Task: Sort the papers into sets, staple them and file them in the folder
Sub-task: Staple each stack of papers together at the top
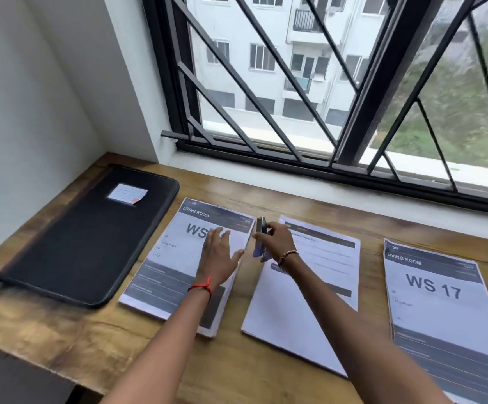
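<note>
Wooden table (62, 330), folder (85, 237), three paper stacks (280, 316)

Wooden tabletop (62, 339) sat under a black-barred window (362, 112) (white apartment block (228, 30) outside); plain white wall (32, 97) at left.

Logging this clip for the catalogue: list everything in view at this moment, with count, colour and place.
folder: one, black, far left on table
label: one, white, on folder
left stack: one, white with grey bands, beside folder
middle stack: one, white with grey bands, table centre
right stack: one, same colours, far right
stapler: one, dark and purple, between left and middle stacks
table: one, brown wood
window grille: one, black, behind table
left hand: straight fingers resting on left stack
right hand: fingers gripping stapler
</note>
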{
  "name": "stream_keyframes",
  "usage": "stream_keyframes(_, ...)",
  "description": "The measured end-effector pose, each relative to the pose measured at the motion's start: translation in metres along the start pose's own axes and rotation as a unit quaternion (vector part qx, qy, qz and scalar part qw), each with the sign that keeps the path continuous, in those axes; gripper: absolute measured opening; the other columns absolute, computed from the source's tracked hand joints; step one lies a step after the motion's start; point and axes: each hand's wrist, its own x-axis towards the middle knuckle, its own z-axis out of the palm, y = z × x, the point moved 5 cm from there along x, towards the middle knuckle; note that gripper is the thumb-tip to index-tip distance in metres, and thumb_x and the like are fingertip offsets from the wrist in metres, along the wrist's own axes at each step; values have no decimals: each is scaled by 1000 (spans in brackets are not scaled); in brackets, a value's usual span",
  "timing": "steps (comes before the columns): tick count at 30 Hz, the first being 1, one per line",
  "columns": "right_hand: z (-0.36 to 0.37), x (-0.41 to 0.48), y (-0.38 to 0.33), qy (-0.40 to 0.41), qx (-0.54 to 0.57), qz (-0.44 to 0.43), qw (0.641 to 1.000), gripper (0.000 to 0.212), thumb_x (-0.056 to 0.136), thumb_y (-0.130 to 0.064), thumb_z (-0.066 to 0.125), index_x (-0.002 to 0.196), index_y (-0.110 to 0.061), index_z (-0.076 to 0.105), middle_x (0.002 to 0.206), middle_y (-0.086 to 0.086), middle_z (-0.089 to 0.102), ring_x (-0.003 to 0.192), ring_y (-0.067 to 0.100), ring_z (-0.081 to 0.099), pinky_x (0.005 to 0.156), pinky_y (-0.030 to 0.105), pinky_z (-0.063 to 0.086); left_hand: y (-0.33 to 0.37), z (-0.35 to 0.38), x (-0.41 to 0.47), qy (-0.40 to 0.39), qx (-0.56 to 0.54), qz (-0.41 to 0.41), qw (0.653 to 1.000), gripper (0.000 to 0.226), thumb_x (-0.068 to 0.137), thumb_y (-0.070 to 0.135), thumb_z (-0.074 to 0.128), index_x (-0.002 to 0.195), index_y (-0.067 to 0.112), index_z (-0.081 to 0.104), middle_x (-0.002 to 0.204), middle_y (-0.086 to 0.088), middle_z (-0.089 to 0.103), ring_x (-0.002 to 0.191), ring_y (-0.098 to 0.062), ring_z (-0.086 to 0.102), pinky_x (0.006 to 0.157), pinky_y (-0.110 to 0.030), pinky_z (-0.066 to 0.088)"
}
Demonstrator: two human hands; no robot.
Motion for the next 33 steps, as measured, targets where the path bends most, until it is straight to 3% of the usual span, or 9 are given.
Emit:
stream_keyframes(4,18,1,-10,12,19,9,1000,11,78,-8,66,83,-3,57,78,13,56,63,32,59,44,41,54,-19,-14,11,1,-11,4,1000,58,93,34,53,139,4,34,148,-13,28,140,-26,15,114,-33,16)
stream_keyframes(7,35,8,-18,47,9,5,999,9,77,-10,66,80,-6,58,77,13,58,64,32,62,50,45,56,-36,-22,23,-8,-11,27,1000,56,93,32,53,138,3,36,146,-14,30,139,-26,18,113,-33,20)
stream_keyframes(11,60,12,-28,92,56,24,994,7,79,-6,64,82,-4,59,72,10,56,50,21,56,37,31,52,-68,-33,42,-24,-21,53,998,52,93,30,54,135,5,38,145,-14,30,138,-26,18,112,-33,22)
stream_keyframes(14,75,19,-34,131,55,16,990,8,77,-7,66,73,-7,59,66,9,54,53,15,49,46,21,48,-87,-42,55,-34,-32,50,998,49,94,27,52,136,5,37,146,-16,27,137,-28,18,110,-32,19)
stream_keyframes(16,87,23,-35,145,83,24,986,13,76,-8,67,66,-9,59,63,10,54,54,20,49,54,33,51,-99,-46,61,-34,-39,38,998,47,94,25,51,134,4,39,144,-15,29,134,-29,22,108,-31,21)
stream_keyframes(19,102,26,-36,153,120,33,980,16,78,-4,65,66,-6,56,60,12,52,48,22,50,43,29,48,-114,-50,69,-35,-54,27,998,41,94,18,49,133,6,41,141,-14,31,131,-29,25,103,-32,26)
stream_keyframes(23,120,31,-41,151,172,43,972,20,81,3,61,64,-6,53,57,7,45,32,3,45,32,19,44,-131,-50,79,-38,-58,8,998,42,93,8,48,134,3,40,138,-16,36,127,-31,29,100,-34,30)
stream_keyframes(29,141,55,-48,155,195,36,968,18,80,2,60,65,-6,57,56,1,47,41,-1,40,44,13,34,-142,-53,99,-25,-76,-39,996,38,90,11,56,124,0,46,123,-19,49,118,-32,39,97,-33,31)
stream_keyframes(33,157,71,-47,127,213,53,967,9,81,-1,61,81,8,63,60,4,50,59,17,44,59,28,40,-142,-51,113,-25,-104,-62,992,30,89,12,58,115,-2,51,117,-20,53,111,-34,47,89,-39,41)
